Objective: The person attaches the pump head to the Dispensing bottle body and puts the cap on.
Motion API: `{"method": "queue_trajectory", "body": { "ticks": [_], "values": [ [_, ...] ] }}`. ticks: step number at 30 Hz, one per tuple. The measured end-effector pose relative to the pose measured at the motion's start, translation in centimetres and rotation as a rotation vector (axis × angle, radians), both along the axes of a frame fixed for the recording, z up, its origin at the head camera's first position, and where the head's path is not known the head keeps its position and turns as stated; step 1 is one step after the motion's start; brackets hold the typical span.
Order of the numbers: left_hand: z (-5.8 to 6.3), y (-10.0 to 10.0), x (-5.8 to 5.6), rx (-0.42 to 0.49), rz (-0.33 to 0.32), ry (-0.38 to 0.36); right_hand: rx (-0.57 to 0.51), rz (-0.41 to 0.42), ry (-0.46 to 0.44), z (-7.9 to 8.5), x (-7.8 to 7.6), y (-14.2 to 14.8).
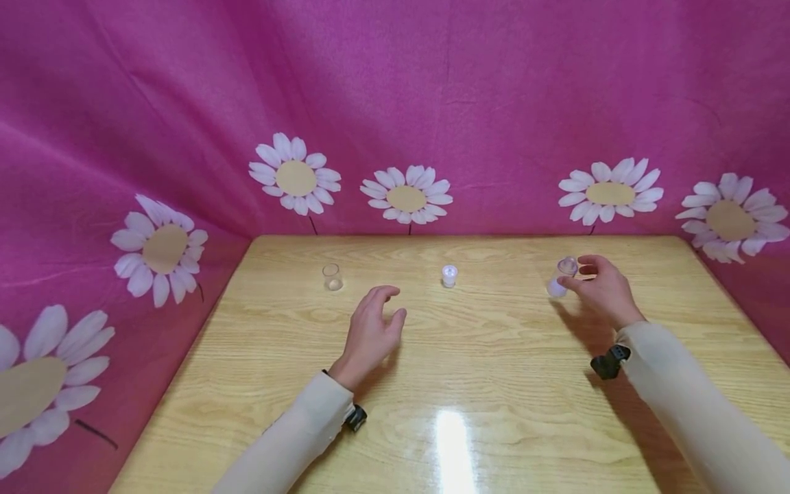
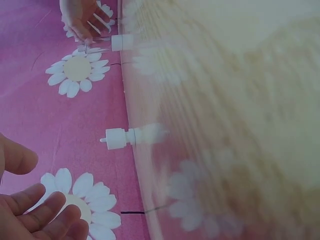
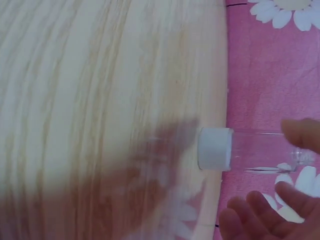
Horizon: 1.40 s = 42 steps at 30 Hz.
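Note:
My right hand (image 1: 605, 288) is at a clear cylindrical bottle (image 1: 557, 283) with a white lower end, on the right of the table. In the right wrist view its thumb overlaps the upper part of the bottle (image 3: 257, 151), while the fingertips (image 3: 230, 220) lie apart from the wall. My left hand (image 1: 370, 333) hovers over the table holding nothing, its fingers loosely bent and thumb apart. Ahead of it, slightly left, stands a small clear cup (image 1: 332, 277). A small white piece with a narrow tip (image 2: 116, 138) stands between the hands at mid-table.
The wooden table (image 1: 494, 357) backs onto a pink cloth (image 1: 494, 103) with large white daisies, which also borders it on both sides. A bright light reflection (image 1: 453, 446) lies on the near tabletop. Each wrist carries a small black camera (image 1: 609, 362).

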<state>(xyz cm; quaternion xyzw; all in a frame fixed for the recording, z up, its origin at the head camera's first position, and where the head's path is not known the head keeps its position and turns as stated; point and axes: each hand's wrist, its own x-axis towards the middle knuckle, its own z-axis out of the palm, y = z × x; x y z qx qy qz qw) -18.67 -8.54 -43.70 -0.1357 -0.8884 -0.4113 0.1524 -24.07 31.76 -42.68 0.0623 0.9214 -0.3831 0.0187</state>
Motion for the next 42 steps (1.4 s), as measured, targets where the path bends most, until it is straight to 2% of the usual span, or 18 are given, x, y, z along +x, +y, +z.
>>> {"method": "queue_trajectory", "body": {
  "ticks": [5,9,13,23,32,42],
  "values": [
    [0.0,0.1,0.0,-0.013,-0.006,-0.023,0.008,0.107,-0.079,-0.4,-0.7,0.1],
    [0.0,0.2,-0.1,-0.023,-0.006,-0.036,0.051,0.14,-0.042,-0.8,-1.0,0.1],
    [-0.1,0.2,-0.1,-0.025,-0.002,-0.031,0.071,0.134,-0.008,-0.9,-1.1,0.0],
    [-0.2,0.2,-0.1,-0.038,0.006,-0.008,0.046,0.114,-0.062,-1.1,-1.2,-0.2],
    [-0.2,0.0,-0.2,-0.046,0.016,0.01,0.061,0.103,-0.022,-1.3,-1.3,-0.2],
    [-0.2,-0.1,-0.1,-0.028,0.023,-0.055,0.079,0.109,0.015,-0.9,-0.8,-0.6]
  ]
}}
